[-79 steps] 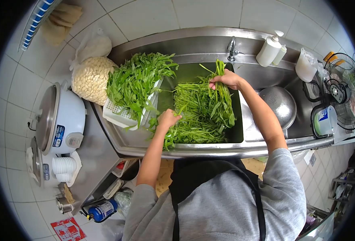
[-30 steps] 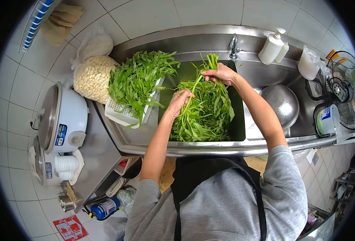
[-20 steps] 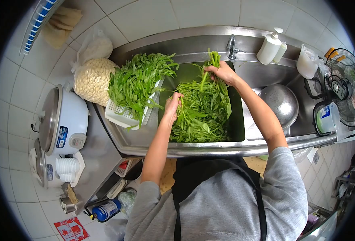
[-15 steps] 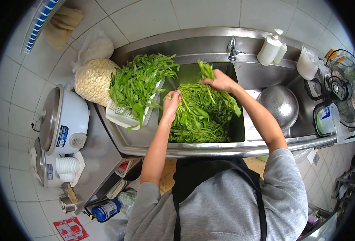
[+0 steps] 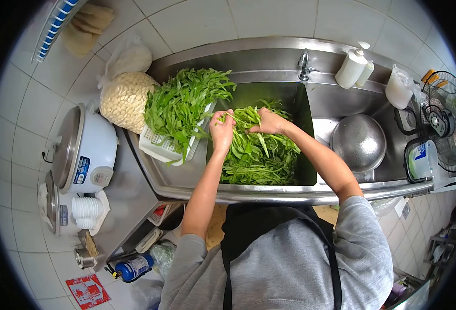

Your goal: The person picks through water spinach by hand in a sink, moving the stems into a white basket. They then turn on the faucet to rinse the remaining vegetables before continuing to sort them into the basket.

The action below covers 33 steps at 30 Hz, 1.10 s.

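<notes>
Leafy green vegetables (image 5: 259,168) with long stems fill much of the sink basin (image 5: 303,103). Above them, my left hand (image 5: 222,133) is closed around the stem ends of some greens at the basin's left side. My right hand (image 5: 268,122) grips the same bunch of greens (image 5: 245,118) a short way to the right, its fingers wrapped round the stems. The bunch stretches between both hands. Close to my left hand, a white perforated basket (image 5: 161,148) is heaped with more leafy greens (image 5: 184,101), some hanging over its rim.
The tap (image 5: 304,64) rises behind the basin. An upturned metal bowl (image 5: 358,142) lies in the right sink. Pump bottles (image 5: 351,68) and a small fan (image 5: 439,116) stand right. A bag of pale beans or nuts (image 5: 126,101) and a rice cooker (image 5: 91,150) stand left.
My right hand has come down and left toward my left hand, bringing its greens with it. My left hand has stayed near the same place, and the view has shifted slightly.
</notes>
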Each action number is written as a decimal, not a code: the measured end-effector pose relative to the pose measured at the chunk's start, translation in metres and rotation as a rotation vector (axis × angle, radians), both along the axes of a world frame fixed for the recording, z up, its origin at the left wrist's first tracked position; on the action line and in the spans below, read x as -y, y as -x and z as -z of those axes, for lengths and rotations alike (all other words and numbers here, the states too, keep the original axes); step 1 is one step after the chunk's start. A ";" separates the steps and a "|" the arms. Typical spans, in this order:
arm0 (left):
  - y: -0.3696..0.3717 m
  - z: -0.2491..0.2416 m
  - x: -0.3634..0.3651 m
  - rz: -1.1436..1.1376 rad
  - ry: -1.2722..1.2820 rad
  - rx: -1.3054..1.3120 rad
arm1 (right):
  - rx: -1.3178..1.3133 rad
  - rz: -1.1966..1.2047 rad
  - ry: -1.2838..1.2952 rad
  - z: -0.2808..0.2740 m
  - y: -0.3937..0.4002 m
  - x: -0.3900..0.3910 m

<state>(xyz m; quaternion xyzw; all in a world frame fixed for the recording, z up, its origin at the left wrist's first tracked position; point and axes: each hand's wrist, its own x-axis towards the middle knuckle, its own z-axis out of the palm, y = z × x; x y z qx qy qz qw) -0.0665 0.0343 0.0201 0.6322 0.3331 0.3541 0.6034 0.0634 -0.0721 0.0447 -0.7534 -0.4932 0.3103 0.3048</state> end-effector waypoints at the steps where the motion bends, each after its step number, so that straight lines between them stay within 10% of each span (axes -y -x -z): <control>1: 0.001 -0.003 0.002 -0.004 -0.035 -0.050 | 0.059 -0.006 -0.016 0.005 0.001 -0.004; 12: 0.026 0.041 -0.016 -0.387 -0.539 0.130 | -0.280 0.246 -0.016 0.048 0.014 -0.014; 19: 0.057 0.020 -0.013 -0.172 -0.336 0.065 | -0.225 0.100 0.230 0.047 0.006 -0.003; 22: 0.052 0.027 -0.015 -0.034 -0.074 0.307 | -0.465 0.466 0.162 0.043 -0.008 -0.010; 33: 0.007 0.015 0.009 0.437 -0.229 -0.450 | -0.613 0.306 -0.180 0.034 -0.008 -0.020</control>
